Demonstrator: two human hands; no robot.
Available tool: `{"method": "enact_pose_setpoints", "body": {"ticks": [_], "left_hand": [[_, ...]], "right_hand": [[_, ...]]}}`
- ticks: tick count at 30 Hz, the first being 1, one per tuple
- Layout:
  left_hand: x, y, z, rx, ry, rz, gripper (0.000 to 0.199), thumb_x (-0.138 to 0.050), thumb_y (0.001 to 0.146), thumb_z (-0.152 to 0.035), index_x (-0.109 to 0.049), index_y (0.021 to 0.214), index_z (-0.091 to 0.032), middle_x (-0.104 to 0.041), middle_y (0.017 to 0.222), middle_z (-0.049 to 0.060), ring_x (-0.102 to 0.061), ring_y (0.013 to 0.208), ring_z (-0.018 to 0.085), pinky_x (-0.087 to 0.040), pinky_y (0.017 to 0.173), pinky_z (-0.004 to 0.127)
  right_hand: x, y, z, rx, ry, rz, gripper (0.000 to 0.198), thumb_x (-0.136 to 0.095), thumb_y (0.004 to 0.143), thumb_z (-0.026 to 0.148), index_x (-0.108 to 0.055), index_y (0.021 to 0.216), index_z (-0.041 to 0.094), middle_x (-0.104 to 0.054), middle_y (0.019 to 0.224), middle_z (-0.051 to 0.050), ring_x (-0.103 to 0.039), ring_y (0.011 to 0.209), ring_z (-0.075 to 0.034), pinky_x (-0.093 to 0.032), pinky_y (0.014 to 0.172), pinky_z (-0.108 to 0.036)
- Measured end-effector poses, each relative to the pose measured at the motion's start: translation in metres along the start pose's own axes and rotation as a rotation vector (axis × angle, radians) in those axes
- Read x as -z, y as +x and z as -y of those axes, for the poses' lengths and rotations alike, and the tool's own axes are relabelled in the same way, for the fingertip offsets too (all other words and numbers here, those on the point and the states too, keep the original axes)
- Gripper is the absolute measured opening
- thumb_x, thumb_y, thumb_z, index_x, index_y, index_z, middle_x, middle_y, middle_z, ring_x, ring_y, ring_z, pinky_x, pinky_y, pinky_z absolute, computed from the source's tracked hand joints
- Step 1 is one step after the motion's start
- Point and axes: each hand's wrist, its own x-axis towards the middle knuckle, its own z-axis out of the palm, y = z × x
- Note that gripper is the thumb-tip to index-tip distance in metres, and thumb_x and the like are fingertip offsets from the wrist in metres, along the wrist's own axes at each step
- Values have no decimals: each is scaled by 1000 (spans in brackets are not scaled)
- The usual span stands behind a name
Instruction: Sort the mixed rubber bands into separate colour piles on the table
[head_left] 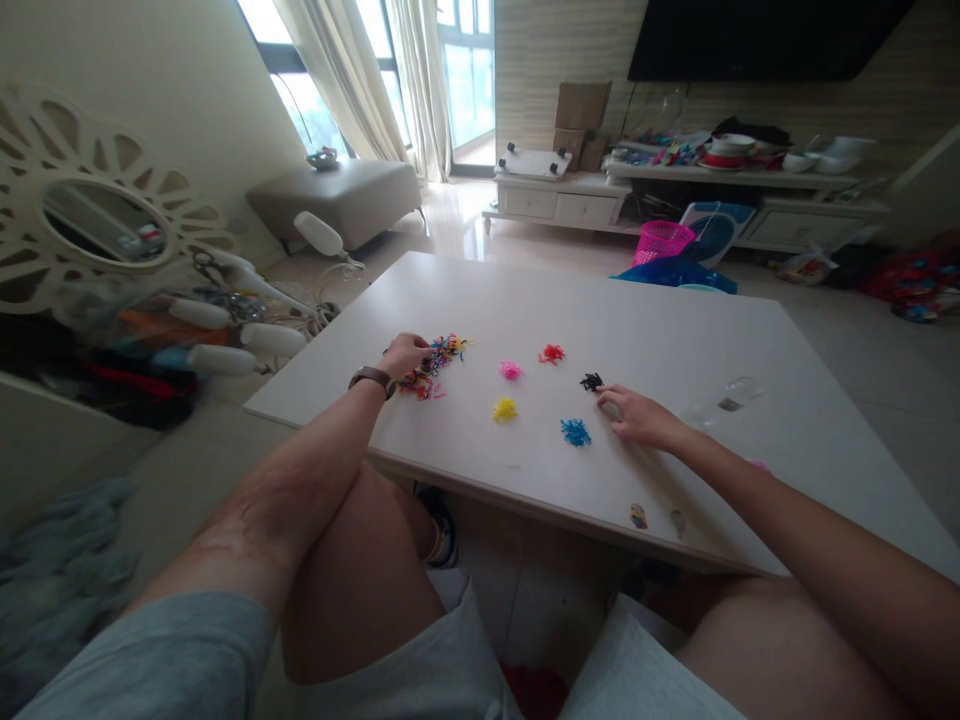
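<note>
Head view: I see the mixed heap of small pieces [435, 364] left on the table [487, 300], long axis slanting away rightward — left hand [407, 353] over it, nearer; right hand [634, 415] beside the black pile [591, 382]. Whether either pinches anything, I can't tell.

No lettering, brand or number can be read. On the table [637, 320], a small printed cutout [637, 516] by the near edge is too small to make out, as is the dark patch [729, 404] toward the right side. Beyond the table, the television [772, 35] shows nothing legible.
</note>
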Motion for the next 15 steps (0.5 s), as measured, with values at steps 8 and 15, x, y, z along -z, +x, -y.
{"method": "enact_pose_setpoints", "body": {"ticks": [8,15], "left_hand": [[-2,-6,2,-94,-162,-6,30,-83,58,-38,-69,72,-16,-67,66,4,-55,59,14,-39,53,24],[-30,-1,-17,-204,-56,56,21,-76,67,-25,-77,84,-14,-74,77,7,-64,69,18,-46,63,26]], "right_hand": [[-2,-2,-2,10,-25,-53,34,-61,74,13,-64,107,23,-36,160,-8,-55,132,-30,-48,110,-44],[0,-3,0,12,-45,-68,36,-59,76,14,-62,111,22,-33,159,-8,-50,137,-29,-47,111,-42]]}}
